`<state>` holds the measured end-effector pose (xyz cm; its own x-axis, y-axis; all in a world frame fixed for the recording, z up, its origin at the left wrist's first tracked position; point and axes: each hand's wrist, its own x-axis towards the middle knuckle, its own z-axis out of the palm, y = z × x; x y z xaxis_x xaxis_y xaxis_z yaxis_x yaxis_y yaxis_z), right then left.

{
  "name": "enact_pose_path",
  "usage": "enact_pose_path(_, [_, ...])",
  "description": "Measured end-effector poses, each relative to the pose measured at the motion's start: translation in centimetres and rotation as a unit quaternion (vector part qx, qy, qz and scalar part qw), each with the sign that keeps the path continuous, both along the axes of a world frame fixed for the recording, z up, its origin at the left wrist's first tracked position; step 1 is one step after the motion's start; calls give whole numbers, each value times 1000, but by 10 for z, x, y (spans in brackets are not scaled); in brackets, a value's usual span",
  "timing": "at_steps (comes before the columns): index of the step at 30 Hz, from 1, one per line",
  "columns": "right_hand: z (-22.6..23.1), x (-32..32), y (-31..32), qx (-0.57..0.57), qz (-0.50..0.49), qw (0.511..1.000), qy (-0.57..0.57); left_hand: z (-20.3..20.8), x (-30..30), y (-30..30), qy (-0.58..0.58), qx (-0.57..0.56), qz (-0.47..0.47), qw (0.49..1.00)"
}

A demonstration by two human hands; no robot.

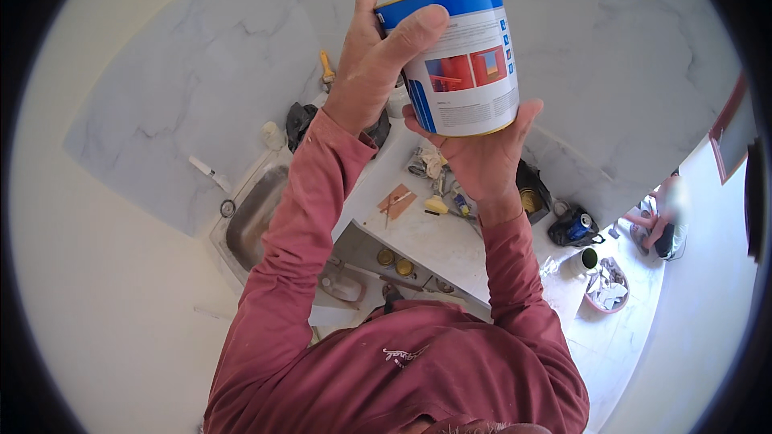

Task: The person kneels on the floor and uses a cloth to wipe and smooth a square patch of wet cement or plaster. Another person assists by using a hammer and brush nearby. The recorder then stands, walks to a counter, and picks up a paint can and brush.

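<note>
Held up in front of me is a paint can (pixel 470 72) with a white label, a blue band at its top and small red pictures. My left hand (pixel 386 52) grips its left side near the rim, thumb across the label. Beneath it my right hand (pixel 486 153) supports the base, with the thumb up along the right side. The can tilts slightly, and its rim looks dark at the top; the inside is hidden.
Below lies a worktop (pixel 450 241) with a sink (pixel 249 229) at left. On it are scissors (pixel 392 207), a yellow-handled brush (pixel 326 68), black bags (pixel 575 227) and an open can (pixel 589 259). A bucket of scraps (pixel 607 285) stands at right; another person (pixel 663 221) is farther off.
</note>
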<state>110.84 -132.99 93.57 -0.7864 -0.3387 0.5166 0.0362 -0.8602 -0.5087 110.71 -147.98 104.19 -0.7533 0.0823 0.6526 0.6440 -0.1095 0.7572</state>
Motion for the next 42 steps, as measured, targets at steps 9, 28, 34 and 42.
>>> enact_pose_path(9, [-9, -25, 8, -104, 176, 979, -2, 4, -21, 2, 12, -4, -37, 999])
enact_pose_path(28, [-19, -28, 11, -126, 302, 943, -58, -2, -49, 3, -49, 53, -153, 986])
enact_pose_path(34, [-20, -23, 10, -18, 54, 998, 1, 12, -26, 19, -36, -13, 33, 999])
enact_pose_path(42, [-40, -22, -1, 29, -125, 990, 66, 6, -21, 31, -41, -14, 91, 995])
